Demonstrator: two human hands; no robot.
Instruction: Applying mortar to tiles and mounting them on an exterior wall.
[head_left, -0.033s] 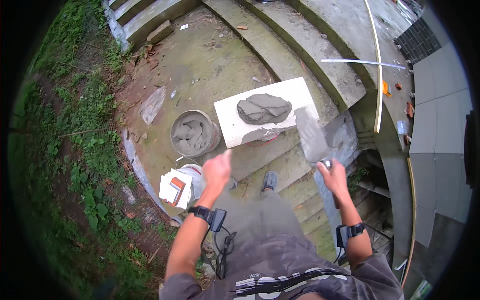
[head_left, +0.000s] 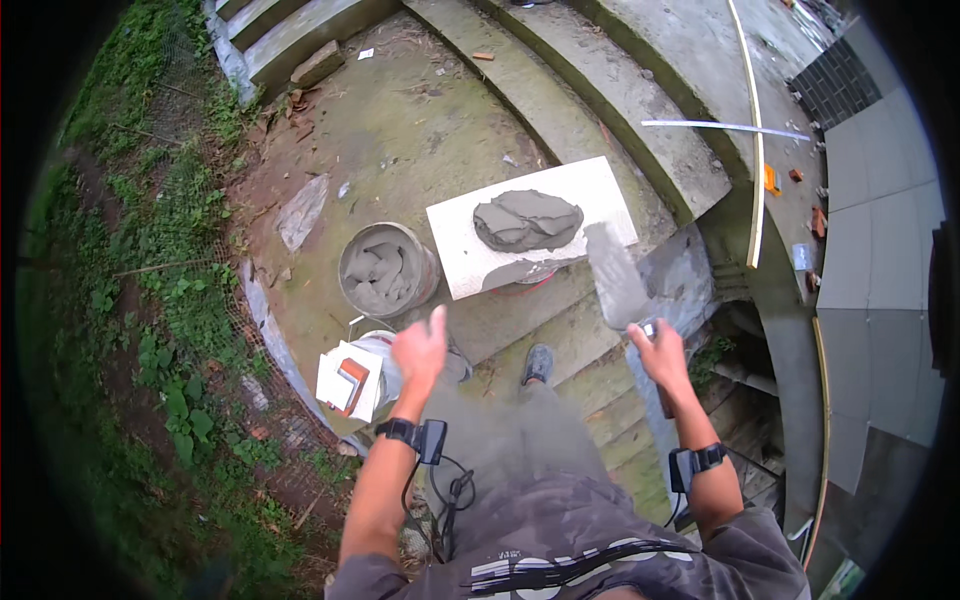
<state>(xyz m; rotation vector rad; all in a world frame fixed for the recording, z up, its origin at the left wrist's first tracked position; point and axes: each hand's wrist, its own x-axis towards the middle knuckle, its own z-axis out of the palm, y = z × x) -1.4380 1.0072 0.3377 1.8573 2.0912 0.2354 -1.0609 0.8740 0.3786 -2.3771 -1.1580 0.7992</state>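
My right hand (head_left: 657, 357) grips a plastering trowel (head_left: 614, 275). Its long flat blade is smeared with grey mortar and points away from me, beside the right edge of a white board (head_left: 455, 245). A thick lump of wet mortar (head_left: 528, 220) lies on the board, with a thinner smear at its near edge. My left hand (head_left: 420, 350) hangs in the air short of the board, fingers curled in, thumb sticking up, with nothing seen in it. Left of the board stands a bucket (head_left: 433, 287) filled with mortar.
A second, white bucket (head_left: 388, 350) at the left bears white tile pieces (head_left: 330, 375) and an orange-and-grey tool (head_left: 350, 383). Concrete steps (head_left: 610, 90) curve along the far right. A long wooden strip (head_left: 755, 150) crosses a pale bar (head_left: 690, 124). Netting and plants (head_left: 180, 300) border the left.
My left hand has shifted slightly left, its thumb now pointing up. The trowel in my right hand has moved a little left and nearer to me.
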